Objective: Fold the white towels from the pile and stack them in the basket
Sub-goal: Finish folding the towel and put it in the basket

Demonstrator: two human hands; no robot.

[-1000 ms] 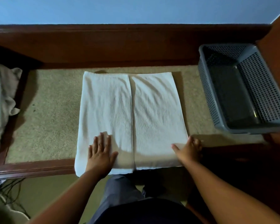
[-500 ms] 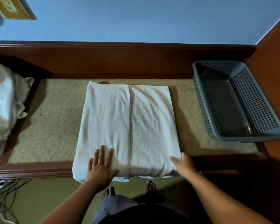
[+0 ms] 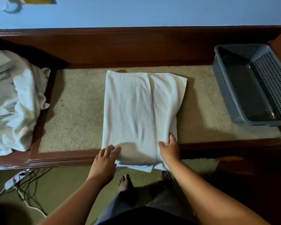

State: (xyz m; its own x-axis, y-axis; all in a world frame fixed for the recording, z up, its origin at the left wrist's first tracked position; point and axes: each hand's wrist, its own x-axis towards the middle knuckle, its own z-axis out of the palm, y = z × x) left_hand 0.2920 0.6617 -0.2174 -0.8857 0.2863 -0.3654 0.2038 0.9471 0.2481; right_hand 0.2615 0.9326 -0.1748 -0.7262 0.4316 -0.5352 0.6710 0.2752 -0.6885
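Left hand [image 3: 104, 159] resting on white towel [image 3: 133, 111] near-left corner, grip unclear; right hand [image 3: 169, 148] pinching near-right edge. Long axis running away from me; basket [image 3: 224, 88] sitting far right.

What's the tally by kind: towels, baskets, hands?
half-folded towel: 1
towel pile: 1 (towels inside can't be counted)
basket: 1, empty
hands: 2, left hand and right hand
Total: 5

Left grip [image 3: 106, 157] and right grip [image 3: 169, 149] hold the towel [image 3: 130, 111] by near corners.
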